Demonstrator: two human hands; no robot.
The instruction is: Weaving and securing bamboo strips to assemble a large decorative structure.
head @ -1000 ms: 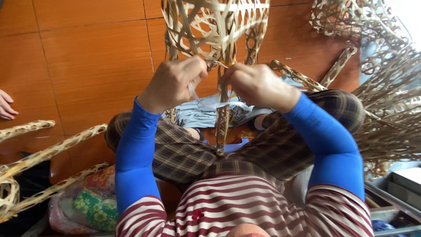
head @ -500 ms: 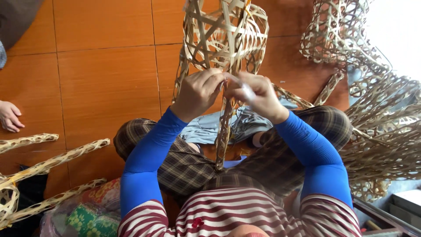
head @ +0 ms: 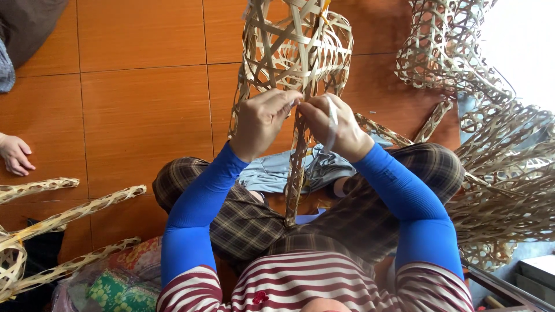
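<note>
Two hands meet at the waist of a woven bamboo frame (head: 298, 52) that stands between the seated person's knees, its long woven leg (head: 295, 173) running down to the lap. The left hand (head: 263, 121) is curled tight, pinching a strip at the weave, and the right hand (head: 335, 124) is closed around a pale thin strip (head: 331, 124) beside it. From here, I'd judge steady tension and close fingertips serve best; more finished frames (head: 491, 144) pile up on the right, well apart.
</note>
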